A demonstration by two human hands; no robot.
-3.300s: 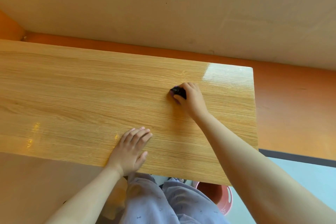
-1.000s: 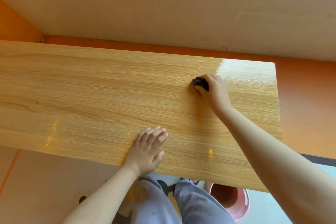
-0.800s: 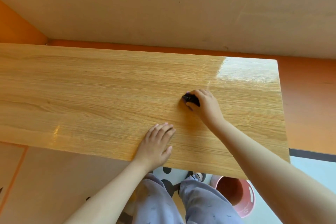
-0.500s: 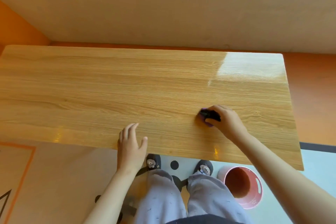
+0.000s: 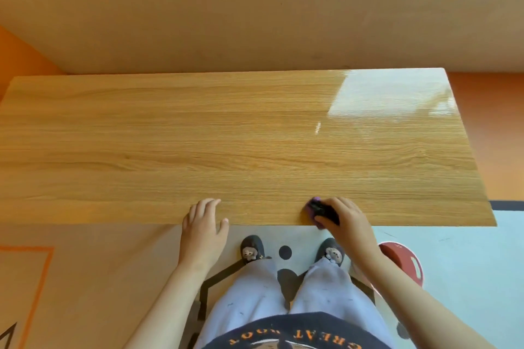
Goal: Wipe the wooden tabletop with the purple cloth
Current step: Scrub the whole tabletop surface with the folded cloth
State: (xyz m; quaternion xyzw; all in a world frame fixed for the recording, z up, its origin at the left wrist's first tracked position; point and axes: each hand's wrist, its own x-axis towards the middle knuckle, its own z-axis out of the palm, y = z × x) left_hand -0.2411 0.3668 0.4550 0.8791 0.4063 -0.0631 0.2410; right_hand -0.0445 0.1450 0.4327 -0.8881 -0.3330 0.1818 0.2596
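The wooden tabletop spans the middle of the head view, glossy, with a bright glare patch at its far right. My right hand grips the bunched purple cloth against the table's near edge, right of centre; most of the cloth is hidden under the fingers. My left hand rests at the near edge left of it, fingers relaxed with the tips on the wood and the palm hanging off the edge, holding nothing.
A beige wall backs the table, with orange floor to its right. A pink bucket stands on the floor below the table's near right. My legs and slippers are directly under the near edge.
My right hand has dragged the cloth from the table's middle back to the near edge. My left hand slid back to the edge too, and the view tipped downward.
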